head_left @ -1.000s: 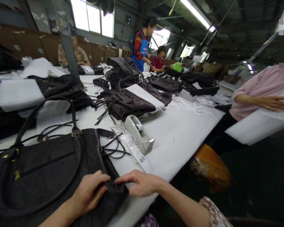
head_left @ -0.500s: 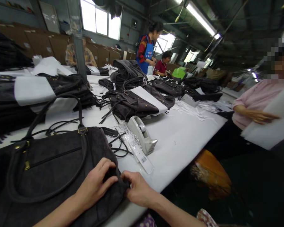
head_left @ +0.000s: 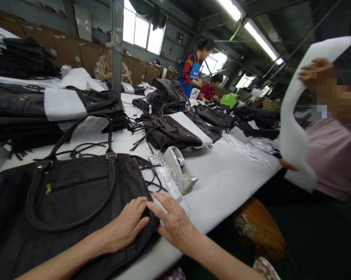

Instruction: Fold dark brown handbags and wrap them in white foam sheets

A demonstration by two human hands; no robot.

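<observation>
A dark grey suede handbag (head_left: 76, 206) lies flat on the white table, its rounded handle (head_left: 111, 182) folded down over its front. Gold-coloured hardware shows near the zip. My left hand (head_left: 128, 223) rests on the bag near its right edge, fingers stretched out over the suede. At that same edge is my right hand (head_left: 175, 221), its fingers spread and touching the bag's side next to my left fingertips. Its lower fingers are partly hidden. Just beyond my right hand, a grey tape dispenser (head_left: 179, 171) stands beside clear plastic sleeves with a barcode label (head_left: 180, 199).
Stacked dark bags with white paper (head_left: 64, 104) fill the left side. Another dark bag (head_left: 175, 130) with a paper band lies behind the dispenser. At right, a person in pink (head_left: 333, 155) holds a large white sheet (head_left: 292, 116). Other people work farther back. The table edge (head_left: 222, 221) runs diagonally.
My fingers have gone from pinching the bag's edge to lying extended on it, the right hand moving up slightly. The person at right has raised the white sheet.
</observation>
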